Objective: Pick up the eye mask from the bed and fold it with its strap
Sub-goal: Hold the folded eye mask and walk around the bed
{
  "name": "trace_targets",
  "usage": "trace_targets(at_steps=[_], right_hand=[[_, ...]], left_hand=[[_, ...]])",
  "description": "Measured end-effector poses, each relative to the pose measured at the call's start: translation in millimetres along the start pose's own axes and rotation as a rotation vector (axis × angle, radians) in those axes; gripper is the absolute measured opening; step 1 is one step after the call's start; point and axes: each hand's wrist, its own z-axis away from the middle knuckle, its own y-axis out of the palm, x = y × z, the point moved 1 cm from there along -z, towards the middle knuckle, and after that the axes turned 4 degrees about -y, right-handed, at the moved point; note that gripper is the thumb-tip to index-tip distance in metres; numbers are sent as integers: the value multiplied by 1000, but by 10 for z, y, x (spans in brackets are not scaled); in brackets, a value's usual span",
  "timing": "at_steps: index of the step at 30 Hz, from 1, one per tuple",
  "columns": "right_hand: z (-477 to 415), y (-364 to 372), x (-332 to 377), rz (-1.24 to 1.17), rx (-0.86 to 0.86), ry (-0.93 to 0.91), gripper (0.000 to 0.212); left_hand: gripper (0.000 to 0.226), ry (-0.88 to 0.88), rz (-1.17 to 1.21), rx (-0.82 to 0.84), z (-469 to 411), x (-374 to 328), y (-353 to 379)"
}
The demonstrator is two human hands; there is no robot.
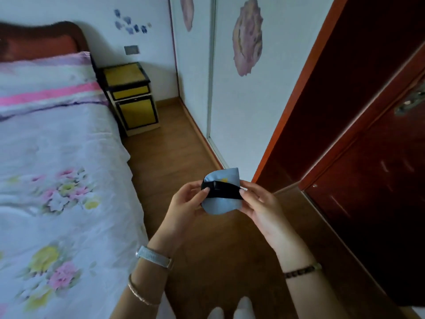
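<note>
Your left hand [184, 203] and right hand [259, 203] pinch the folded eye mask [219, 204] between their fingers [205, 192], its black strap [224, 188] wrapped across it, above the floor [184, 146], right of the bed [57, 169].

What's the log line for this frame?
eye mask: folded, off bed | strap: wrapped across | left hand, right hand: both holding

No legible text — anywhere.

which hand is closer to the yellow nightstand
Left. The left hand holds the eye mask on the side toward the nightstand; the right hand holds its far side, toward the door.
</note>
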Motion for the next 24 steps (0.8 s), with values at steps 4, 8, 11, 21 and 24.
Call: trace_targets(at_steps=[4,8,11,21,24], right_hand=[[-660,267,40,-17,133,32,22],[-1350,511,128,-3,262,49,23],[-1919,682,250,42,359,45,23],[-3547,1304,668,97,549,87,27],[-3890,1538,707,87,597,120,28]], left_hand=[[22,43,0,-142,-372,-170,-201],[24,57,37,-249,-848,-356,-345],[28,89,65,-320,-1256,-537,-389],[25,152,159,-498,-2465,-1149,-547],[20,159,181,-539,-2727,-1278,-675]])
